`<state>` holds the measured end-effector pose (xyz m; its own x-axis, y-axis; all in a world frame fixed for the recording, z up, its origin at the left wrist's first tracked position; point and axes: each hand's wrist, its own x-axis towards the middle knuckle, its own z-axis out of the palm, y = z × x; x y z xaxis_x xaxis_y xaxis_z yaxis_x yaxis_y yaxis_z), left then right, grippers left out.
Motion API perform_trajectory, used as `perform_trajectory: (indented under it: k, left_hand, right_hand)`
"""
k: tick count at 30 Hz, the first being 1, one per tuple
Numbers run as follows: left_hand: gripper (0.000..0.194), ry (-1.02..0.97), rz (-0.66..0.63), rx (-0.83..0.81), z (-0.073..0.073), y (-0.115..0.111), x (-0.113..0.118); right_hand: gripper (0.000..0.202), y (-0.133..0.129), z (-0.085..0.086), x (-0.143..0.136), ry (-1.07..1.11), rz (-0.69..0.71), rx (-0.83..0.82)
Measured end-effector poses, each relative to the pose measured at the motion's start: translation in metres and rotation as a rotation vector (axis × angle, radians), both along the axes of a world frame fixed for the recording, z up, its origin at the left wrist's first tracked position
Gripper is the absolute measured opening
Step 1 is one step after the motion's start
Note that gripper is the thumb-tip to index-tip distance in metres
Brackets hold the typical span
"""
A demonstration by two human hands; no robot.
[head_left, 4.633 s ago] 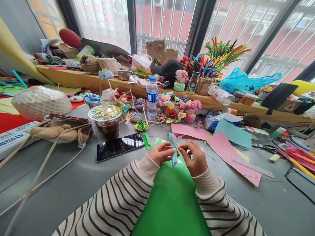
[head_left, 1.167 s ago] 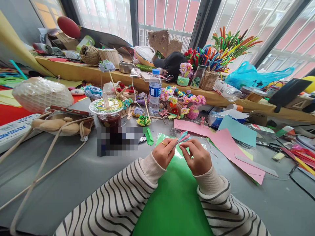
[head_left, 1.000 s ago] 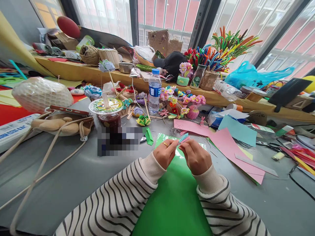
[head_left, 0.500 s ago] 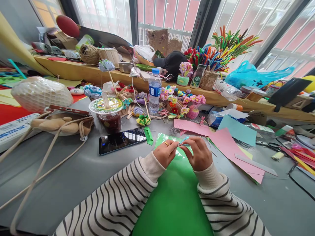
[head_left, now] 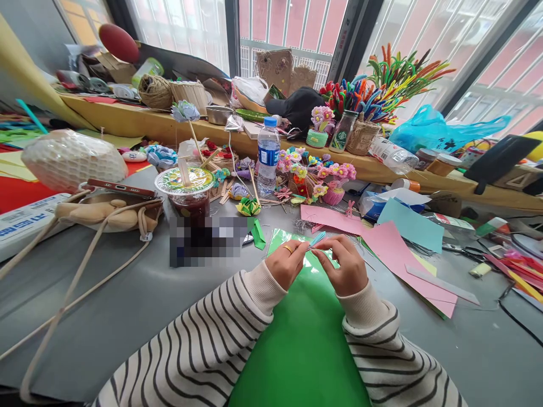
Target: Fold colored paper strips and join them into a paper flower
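A small light-blue folded piece point(head_left: 318, 238) is pinched between my two hands above the green glossy sheet point(head_left: 303, 328). My left hand point(head_left: 287, 263), with a ring on one finger, has its fingers closed on the piece's lower end. On the other side, my right hand point(head_left: 343, 264) pinches close to the same end with thumb and forefinger. The blue piece points up and slightly right from the fingertips. Left of my hands lies a green folded strip point(head_left: 258, 234), below a green and yellow paper flower point(head_left: 248, 207).
A lidded cup of dark drink point(head_left: 189, 198) and a water bottle point(head_left: 267, 158) stand beyond my hands. Pink paper point(head_left: 399, 254) and teal paper point(head_left: 410, 225) lie to the right, with scissors point(head_left: 470, 252) farther right. A corded bag point(head_left: 106, 215) is at the left.
The blue piece has tilted more upright and shows more clearly. My right fingers have shifted slightly at its lower end. A pixelated patch now covers the dark tablet.
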<state>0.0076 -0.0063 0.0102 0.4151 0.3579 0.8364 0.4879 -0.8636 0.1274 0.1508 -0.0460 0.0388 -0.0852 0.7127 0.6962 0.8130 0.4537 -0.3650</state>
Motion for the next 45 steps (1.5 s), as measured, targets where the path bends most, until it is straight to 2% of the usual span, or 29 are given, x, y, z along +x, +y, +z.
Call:
perform_trajectory:
  k: [6,12,18,24,29,36,45]
  left_hand:
    - [0.025,-0.005,0.024,0.016,0.001,0.000,-0.001]
    - [0.026,0.004,0.050,0.008,0.000,0.000,-0.002]
    - [0.029,0.048,0.048,0.062,-0.003,0.000,-0.001]
    - [0.030,0.074,0.038,0.098,-0.002,-0.001,0.000]
    - [0.027,0.044,0.032,0.079,0.000,-0.002,0.001]
    - [0.029,-0.013,-0.008,-0.080,0.002,-0.006,0.000]
    - [0.026,0.004,0.005,-0.059,0.002,-0.001,-0.002]
  right_hand:
    - [0.007,0.000,-0.001,-0.003,0.121,0.018,-0.077]
    - [0.007,-0.003,-0.002,-0.006,0.112,-0.024,-0.082]
    - [0.009,-0.005,0.001,-0.008,-0.048,-0.067,-0.091]
    - [0.018,-0.003,-0.002,-0.009,-0.225,-0.140,-0.015]
    - [0.017,-0.002,-0.004,-0.009,-0.232,-0.089,0.004]
    - [0.016,-0.002,-0.002,-0.011,-0.152,-0.036,0.022]
    - [0.014,-0.002,-0.004,-0.009,-0.065,-0.010,-0.064]
